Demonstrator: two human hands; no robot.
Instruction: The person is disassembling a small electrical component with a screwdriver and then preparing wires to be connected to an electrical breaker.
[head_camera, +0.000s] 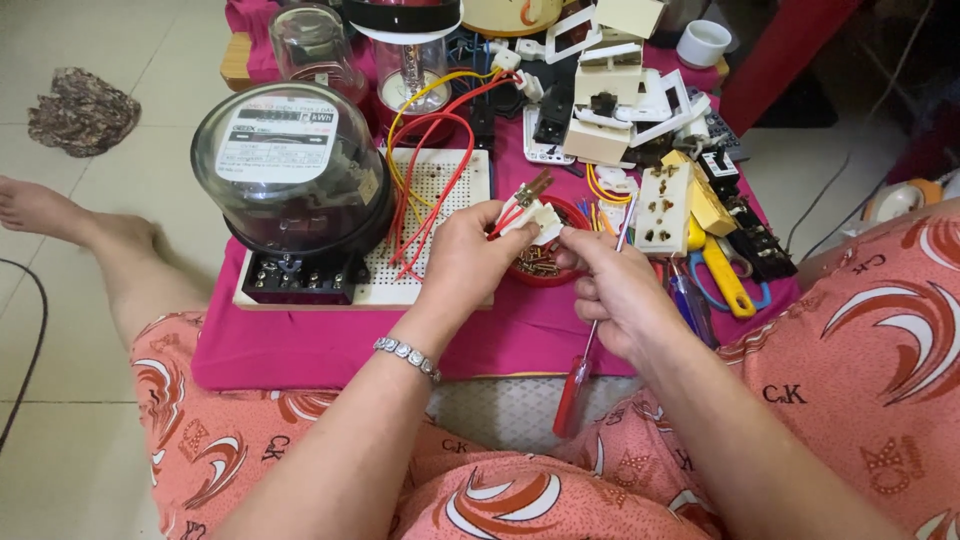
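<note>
My left hand (465, 262) grips a small white electrical part (532, 213) with red wires (435, 190) running from it to the perforated white board (452, 175). My right hand (615, 288) pinches the same white part with its fingertips while a red-handled screwdriver (577, 392) is tucked in its palm, the handle pointing down toward my lap. Just below the part sits a round red dish of brass screws (540, 265). A silver bracelet is on my left wrist.
A glass-domed electricity meter (290, 175) stands on the board over a magenta cloth (330, 345). White sockets and switch frames (620, 100), a yellow tool (725, 280), black terminal parts (760, 240), a glass lamp (410, 60) and a white cup (703, 42) crowd the back and right.
</note>
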